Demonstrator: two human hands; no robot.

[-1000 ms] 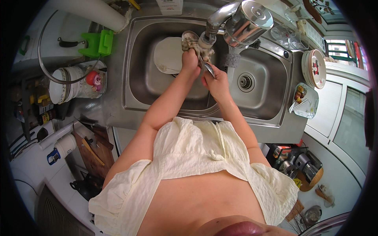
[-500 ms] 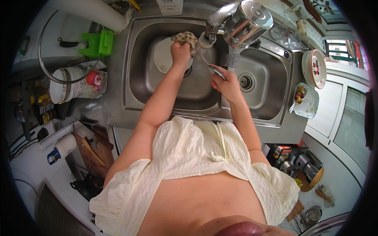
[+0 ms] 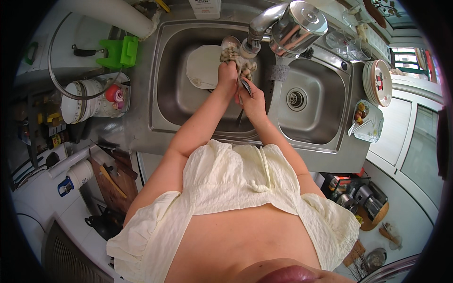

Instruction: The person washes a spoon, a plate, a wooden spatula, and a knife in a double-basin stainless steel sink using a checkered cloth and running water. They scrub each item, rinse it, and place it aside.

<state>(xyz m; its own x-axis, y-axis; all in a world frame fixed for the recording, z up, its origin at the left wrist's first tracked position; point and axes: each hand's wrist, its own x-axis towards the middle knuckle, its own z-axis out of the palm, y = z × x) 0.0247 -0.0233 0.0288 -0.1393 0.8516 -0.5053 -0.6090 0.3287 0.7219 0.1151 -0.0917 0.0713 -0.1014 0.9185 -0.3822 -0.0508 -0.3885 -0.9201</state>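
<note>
1. While gripping a checked cloth [image 3: 230, 55] in the left hand [image 3: 227, 78], holds a slim metal utensil [image 3: 246, 86] in the right hand [image 3: 253, 100], with fingers curled round it.
2. Has both hands close together over the larger basin [image 3: 174, 104], near the tap [image 3: 250, 46], with the utensil tilted up toward the cloth. Cannot tell, from this angle, about any running water.
3. Looks to be under way rather than finished, by judgement, with cloth and utensil both gripped and neither laid aside. Cannot tell how much of the utensil to count as wiped.
4. Shows a round, bowl-like metal shape [image 3: 230, 42] just beyond the cloth, and a dark, narrow piece [image 3: 239, 118] below the hands. Cannot tell for either about any join to the utensil.
5. Probably leaves the white plate [image 3: 200, 61] to be dealt with: seen lying in the larger basin, left of the cloth, with a small pale-brown patch near its lower edge, too small to identify.
6. Might count as done, only as a guess, the bowls [image 3: 73, 101] standing at the left and the plates [image 3: 380, 84] stacked at the right of the sink. Cannot confirm either as washed.
7. Includes also a grey, sponge-like block [image 3: 279, 72] at the divider, beside the smaller basin [image 3: 314, 127]. Cannot tell about any use so far.
</note>
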